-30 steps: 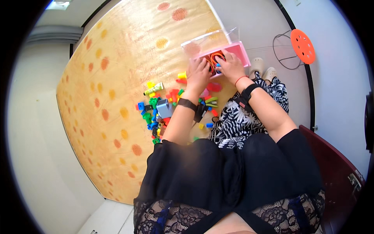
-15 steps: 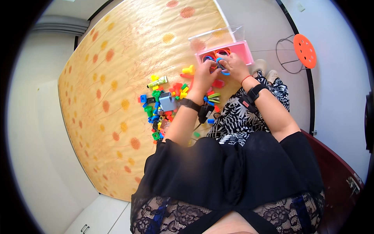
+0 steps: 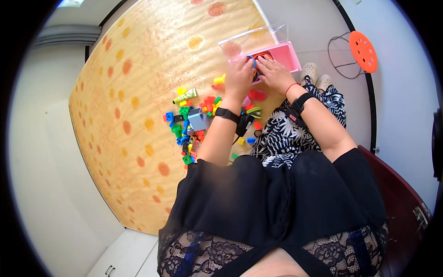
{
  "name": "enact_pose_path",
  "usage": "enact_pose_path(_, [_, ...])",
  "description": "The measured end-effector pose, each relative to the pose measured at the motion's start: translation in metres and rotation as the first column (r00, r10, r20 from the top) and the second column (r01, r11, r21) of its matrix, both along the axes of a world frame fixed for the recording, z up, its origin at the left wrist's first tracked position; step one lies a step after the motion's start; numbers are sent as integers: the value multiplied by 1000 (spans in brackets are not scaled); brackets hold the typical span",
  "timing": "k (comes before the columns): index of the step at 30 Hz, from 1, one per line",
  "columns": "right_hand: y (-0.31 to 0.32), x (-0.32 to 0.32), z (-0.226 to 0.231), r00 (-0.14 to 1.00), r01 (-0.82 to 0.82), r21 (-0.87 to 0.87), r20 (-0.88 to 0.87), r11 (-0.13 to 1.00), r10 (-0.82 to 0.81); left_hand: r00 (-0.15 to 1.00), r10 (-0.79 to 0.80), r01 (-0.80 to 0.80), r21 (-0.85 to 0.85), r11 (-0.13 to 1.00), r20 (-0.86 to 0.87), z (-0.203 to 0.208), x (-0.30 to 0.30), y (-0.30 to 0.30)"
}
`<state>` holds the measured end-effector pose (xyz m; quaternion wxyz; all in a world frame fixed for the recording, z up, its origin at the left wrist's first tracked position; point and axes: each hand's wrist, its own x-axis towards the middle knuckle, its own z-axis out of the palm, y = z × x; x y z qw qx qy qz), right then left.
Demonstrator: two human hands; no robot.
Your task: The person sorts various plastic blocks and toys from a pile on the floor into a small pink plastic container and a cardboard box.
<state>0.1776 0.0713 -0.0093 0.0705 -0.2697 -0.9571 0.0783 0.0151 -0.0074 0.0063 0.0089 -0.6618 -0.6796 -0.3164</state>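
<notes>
A pink box [image 3: 290, 57] with a clear lid [image 3: 254, 38] standing raised stands at the table's edge. In its left part lie several coloured loop-shaped pieces, among them an orange-red loop [image 3: 264, 54] and a blue loop [image 3: 254, 62]. My left hand [image 3: 240, 77] reaches over the box's near left rim, its fingers bent down by the blue loop; its fingertips are partly hidden. My right hand [image 3: 275, 75] lies on the loops with its fingers stretched out. What lies under both hands is hidden.
Left of my left forearm, coloured plastic blocks [image 3: 176, 131] lie heaped around a grey-blue box-shaped thing [image 3: 198, 119]. A green-patterned tube [image 3: 185, 96] lies beyond them on the flowered tablecloth [image 3: 134, 152]. An orange stool [image 3: 363, 51] stands on the right.
Both hands have lowered into the pink box, and the blue looped piece held between them is now down among the other loops. The right fingers have straightened. The view has shifted slightly.
</notes>
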Motion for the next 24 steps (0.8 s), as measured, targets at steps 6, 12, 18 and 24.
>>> enact_pose_path(6, [-13, 0, 8, 968, 56, -56, 248, 997, -40, 975, -90, 33, -268, 963, -203, -22, -8, -18])
enact_pose_path(12, [-9, -23, 31, 834, 160, -159, 550, 974, -47, 923, -195, 41, -417, 908, -332, -25, 0, -5])
enact_pose_path(18, [-2, -18, 19, 859, 193, -255, 511, 948, -37, 914, -208, 19, -474, 880, -349, -41, 0, 2])
enact_pose_path(24, [6, -14, 12, 929, 147, -68, 352, 987, -114, 960, -151, 69, -322, 944, -237, -22, -1, -2])
